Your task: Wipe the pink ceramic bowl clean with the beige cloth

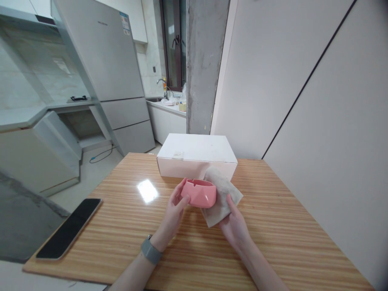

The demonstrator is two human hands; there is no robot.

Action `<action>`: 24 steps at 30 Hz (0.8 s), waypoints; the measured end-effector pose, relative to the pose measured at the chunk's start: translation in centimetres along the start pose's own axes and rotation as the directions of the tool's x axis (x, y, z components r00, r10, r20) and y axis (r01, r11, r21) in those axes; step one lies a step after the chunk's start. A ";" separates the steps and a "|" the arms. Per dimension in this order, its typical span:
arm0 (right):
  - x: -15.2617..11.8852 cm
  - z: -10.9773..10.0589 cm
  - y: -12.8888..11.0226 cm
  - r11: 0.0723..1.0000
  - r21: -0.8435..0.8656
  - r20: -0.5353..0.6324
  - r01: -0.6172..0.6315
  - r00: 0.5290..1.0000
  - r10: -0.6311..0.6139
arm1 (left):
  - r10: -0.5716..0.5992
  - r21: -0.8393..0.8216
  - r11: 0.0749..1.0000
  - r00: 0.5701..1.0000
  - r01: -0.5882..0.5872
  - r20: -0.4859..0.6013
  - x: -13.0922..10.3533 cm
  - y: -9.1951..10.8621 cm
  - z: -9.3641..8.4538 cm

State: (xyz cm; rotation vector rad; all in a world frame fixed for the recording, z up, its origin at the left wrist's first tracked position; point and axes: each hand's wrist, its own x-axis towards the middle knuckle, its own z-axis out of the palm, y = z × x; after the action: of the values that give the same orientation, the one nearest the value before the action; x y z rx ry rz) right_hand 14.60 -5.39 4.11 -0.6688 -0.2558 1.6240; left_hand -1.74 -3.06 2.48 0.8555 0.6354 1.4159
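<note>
My left hand [178, 199] is closed on the left end of a glossy pink ashtray [200, 195], thumb in front. Notches show in the ashtray's rim, and it is held above the table. A folded light grey cloth [218, 208] lies in my right hand [235, 226], with the thumb pressed on top and the other fingers mostly hidden beneath. The cloth reaches behind the ashtray's right end; whether the two touch there I cannot tell. A grey watch band circles my left wrist.
A white box [197, 149] stands at the table's far side, just behind the cloth. At the left edge of the striped wooden table [285, 226] lies a dark-screened tablet or phone [71, 228]. A pale wall borders the right; a fridge [103, 52] stands beyond.
</note>
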 end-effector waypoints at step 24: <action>-0.1 -0.2 0.4 0.993 -0.115 0.040 0.005 0.999 -0.001 | -0.033 0.049 0.998 0.998 0.031 0.054 -0.1 -0.3 0.1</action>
State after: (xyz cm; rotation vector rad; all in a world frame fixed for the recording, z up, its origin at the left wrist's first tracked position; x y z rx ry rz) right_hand 14.37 -5.55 3.78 -0.7235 -0.3817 1.6301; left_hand -1.51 -3.20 2.25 0.9151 0.6412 1.3487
